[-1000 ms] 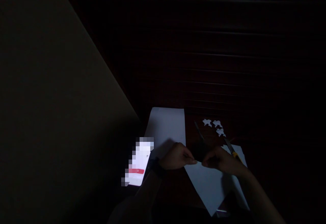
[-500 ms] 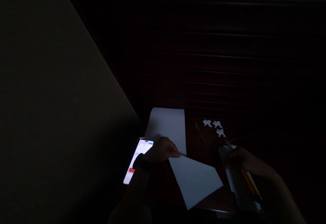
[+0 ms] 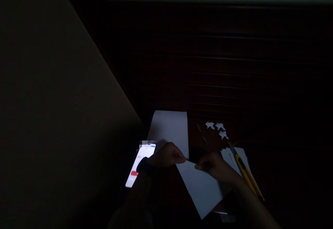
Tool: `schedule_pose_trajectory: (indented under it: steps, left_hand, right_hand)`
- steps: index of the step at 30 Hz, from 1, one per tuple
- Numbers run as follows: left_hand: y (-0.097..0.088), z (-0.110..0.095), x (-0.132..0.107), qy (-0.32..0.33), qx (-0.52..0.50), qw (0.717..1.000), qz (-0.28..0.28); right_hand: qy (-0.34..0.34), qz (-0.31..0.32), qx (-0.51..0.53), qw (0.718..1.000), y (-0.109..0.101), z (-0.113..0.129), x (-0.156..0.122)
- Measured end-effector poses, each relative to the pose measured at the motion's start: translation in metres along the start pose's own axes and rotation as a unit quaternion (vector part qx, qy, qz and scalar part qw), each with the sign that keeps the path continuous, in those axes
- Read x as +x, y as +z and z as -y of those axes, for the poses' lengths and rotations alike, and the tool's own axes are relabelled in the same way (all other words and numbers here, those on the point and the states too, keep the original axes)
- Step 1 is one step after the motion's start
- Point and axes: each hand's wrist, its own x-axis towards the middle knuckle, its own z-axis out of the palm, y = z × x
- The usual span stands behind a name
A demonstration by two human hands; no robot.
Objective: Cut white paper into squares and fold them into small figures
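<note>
Left hand (image 3: 168, 155): fingers pinching the upper-left corner of one white sheet (image 3: 201, 189); dark wristband (image 3: 144, 166). Right hand (image 3: 218, 167): fingers closed on the same sheet's upper edge. Sheet: over the dark tabletop (image 3: 193, 132), nearer the wearer. Right: yellow cutter knife (image 3: 246, 173), lying on loose papers (image 3: 229, 157). Beyond: three small paper shapes (image 3: 210, 125); slim tool (image 3: 202, 133). Left: larger paper (image 3: 170, 128); lit phone (image 3: 143, 152), partly hidden by the left wrist.

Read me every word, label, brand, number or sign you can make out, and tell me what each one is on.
"00:" on the phone screen; the digits after it are too unclear to read.
Small marks near the screen's top: too small to read.
Red button on the screen: no readable label.
Yellow cutter and held white sheet: no readable text.
</note>
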Motion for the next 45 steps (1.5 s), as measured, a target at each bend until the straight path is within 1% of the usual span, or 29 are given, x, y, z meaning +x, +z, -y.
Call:
schedule_pose_trajectory:
  steps: [3,7,8,9,11,13,15,16,17,18,20,22,23,25,27,31,34,36,38,39,40,42,43,45]
  left_hand:
    - [-0.005,-0.001,-0.016,-0.008,0.016,1.0,0.007]
    - [-0.009,0.002,-0.044,0.001,0.039,0.998,0.045]
    - [-0.01,0.002,-0.052,-0.001,0.054,0.998,0.035]
    - [-0.01,0.001,-0.059,-0.007,0.074,0.997,0.01]
    - [-0.009,-0.004,-0.074,-0.02,0.118,0.99,-0.079]
    - [-0.001,-0.016,-0.084,-0.017,0.133,0.978,-0.157]
    - [0.015,-0.033,-0.089,0.014,0.136,0.976,-0.172]
    - [0.025,-0.041,-0.09,0.029,0.144,0.975,-0.166]
    - [0.036,-0.049,-0.089,0.041,0.16,0.975,-0.147]
    - [0.046,-0.056,-0.087,0.046,0.179,0.976,-0.114]
    - [0.065,-0.066,-0.084,0.03,0.219,0.973,-0.072]
    - [0.076,-0.072,-0.083,0.018,0.242,0.967,-0.072]
    - [0.078,-0.073,-0.084,0.017,0.247,0.966,-0.075]
    - [0.077,-0.076,-0.089,0.017,0.254,0.963,-0.083]
    - [0.07,-0.078,-0.098,0.017,0.258,0.962,-0.091]
    - [0.054,-0.08,-0.121,0.015,0.263,0.959,-0.106]
    - [0.051,-0.082,-0.134,0.011,0.264,0.957,-0.119]
    - [0.056,-0.086,-0.138,0.012,0.263,0.957,-0.126]
    - [0.064,-0.092,-0.14,0.015,0.26,0.957,-0.129]
    - [0.067,-0.095,-0.14,0.016,0.259,0.957,-0.129]
    - [0.071,-0.098,-0.14,0.018,0.257,0.958,-0.13]
    - [0.075,-0.102,-0.142,0.02,0.253,0.959,-0.128]
    - [0.076,-0.103,-0.143,0.019,0.251,0.96,-0.125]
    - [0.076,-0.102,-0.148,0.013,0.245,0.963,-0.113]
  right_hand:
    - [0.003,0.016,-0.007,1.0,-0.006,-0.003,-0.008]
    - [-0.012,0.028,-0.025,0.999,-0.006,0.002,-0.025]
    - [-0.018,0.032,-0.032,0.999,-0.005,0.004,-0.03]
    - [-0.023,0.033,-0.039,0.998,-0.004,0.007,-0.036]
    - [-0.029,0.027,-0.053,0.998,-0.002,0.014,-0.047]
    - [-0.039,0.018,-0.061,0.997,0.002,0.023,-0.056]
    - [-0.056,0.014,-0.068,0.996,0.008,0.036,-0.063]
    - [-0.067,0.013,-0.073,0.995,0.011,0.043,-0.066]
    - [-0.078,0.009,-0.08,0.994,0.014,0.051,-0.069]
    - [-0.088,0.003,-0.089,0.992,0.017,0.059,-0.072]
    - [-0.1,-0.009,-0.124,0.987,0.021,0.073,-0.079]
    - [-0.094,-0.018,-0.179,0.979,0.023,0.085,-0.088]
    - [-0.086,-0.022,-0.206,0.975,0.023,0.089,-0.093]
    - [-0.068,-0.03,-0.244,0.967,0.019,0.093,-0.104]
    - [-0.052,-0.046,-0.262,0.963,0.012,0.09,-0.117]
    - [-0.005,-0.083,-0.297,0.951,-0.014,0.078,-0.146]
    - [0.017,-0.113,-0.306,0.945,-0.027,0.08,-0.163]
    - [-0.009,-0.137,-0.298,0.945,-0.024,0.09,-0.168]
    - [-0.082,-0.162,-0.281,0.942,-0.012,0.104,-0.166]
    - [-0.11,-0.155,-0.283,0.94,-0.004,0.11,-0.164]
    - [-0.115,-0.139,-0.295,0.938,0.004,0.114,-0.16]
    - [-0.083,-0.12,-0.324,0.935,0.016,0.118,-0.152]
    - [-0.072,-0.121,-0.332,0.933,0.019,0.117,-0.149]
    - [-0.056,-0.125,-0.343,0.929,0.018,0.112,-0.144]
